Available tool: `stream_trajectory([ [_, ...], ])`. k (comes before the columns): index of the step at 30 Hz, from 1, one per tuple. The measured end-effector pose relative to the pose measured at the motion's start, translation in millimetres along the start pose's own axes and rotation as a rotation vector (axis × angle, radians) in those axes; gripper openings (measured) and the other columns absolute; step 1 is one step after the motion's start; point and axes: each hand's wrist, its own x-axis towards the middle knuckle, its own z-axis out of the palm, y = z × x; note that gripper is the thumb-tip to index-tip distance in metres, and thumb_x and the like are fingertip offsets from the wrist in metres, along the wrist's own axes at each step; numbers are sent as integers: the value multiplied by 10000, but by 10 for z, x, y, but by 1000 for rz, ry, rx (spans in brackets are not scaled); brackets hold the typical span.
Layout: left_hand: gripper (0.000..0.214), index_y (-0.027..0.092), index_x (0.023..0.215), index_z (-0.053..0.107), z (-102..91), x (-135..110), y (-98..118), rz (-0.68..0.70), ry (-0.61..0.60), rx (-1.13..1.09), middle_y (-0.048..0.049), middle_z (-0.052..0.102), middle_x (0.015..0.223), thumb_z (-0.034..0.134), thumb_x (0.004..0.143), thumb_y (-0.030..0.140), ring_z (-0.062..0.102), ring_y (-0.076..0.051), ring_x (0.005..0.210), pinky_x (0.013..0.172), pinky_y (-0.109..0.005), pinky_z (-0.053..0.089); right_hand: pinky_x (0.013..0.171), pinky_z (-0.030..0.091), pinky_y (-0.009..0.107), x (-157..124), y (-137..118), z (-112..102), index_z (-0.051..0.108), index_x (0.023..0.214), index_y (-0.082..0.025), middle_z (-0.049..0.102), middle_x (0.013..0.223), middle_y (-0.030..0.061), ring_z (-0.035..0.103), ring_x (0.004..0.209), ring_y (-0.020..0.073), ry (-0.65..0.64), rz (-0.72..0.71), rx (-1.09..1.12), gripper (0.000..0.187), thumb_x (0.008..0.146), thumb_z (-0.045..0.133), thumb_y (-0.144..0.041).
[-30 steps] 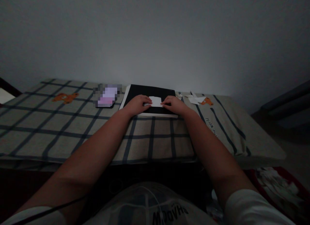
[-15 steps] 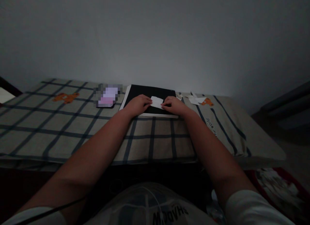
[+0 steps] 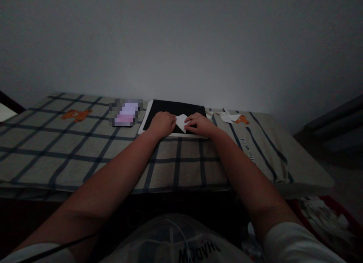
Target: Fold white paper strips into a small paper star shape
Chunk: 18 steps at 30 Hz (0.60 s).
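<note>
Both bare forearms stretch forward and converge. The left grip [image 3: 163, 123] and right grip [image 3: 200, 124] rest knuckles-up, close together, fingers curled toward each other, fingertips nearly meeting — too dim to judge any pinch.

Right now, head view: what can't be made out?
All head view.
White paper: edges covered by left hand and right hand; pinched or pressed, cannot tell.
Pixelated object beside the black board: mosaic hides it.
Paper scraps: too small, dim.
Red container, lower right: dark, cut by the frame edge.
</note>
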Motion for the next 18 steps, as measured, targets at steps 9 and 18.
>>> stream_trajectory([
  [9,471,195,1171,689,48,-32,30,-25,33,44,-69,660,1261,442,917,506,614,-281,1112,939,-407,454,906,417,385,29,-49,21,785,880,-225,718,1039,70,583,990,211,-2,24,35,144,873,645,-261],
  [18,527,178,1203,665,14,-44,60,-5,-3,49,-97,628,1298,437,907,549,594,-272,1152,1108,-473,322,921,401,377,38,-57,6,772,877,-212,702,1057,77,588,1019,209,-35,40,98,101,816,721,-274],
])
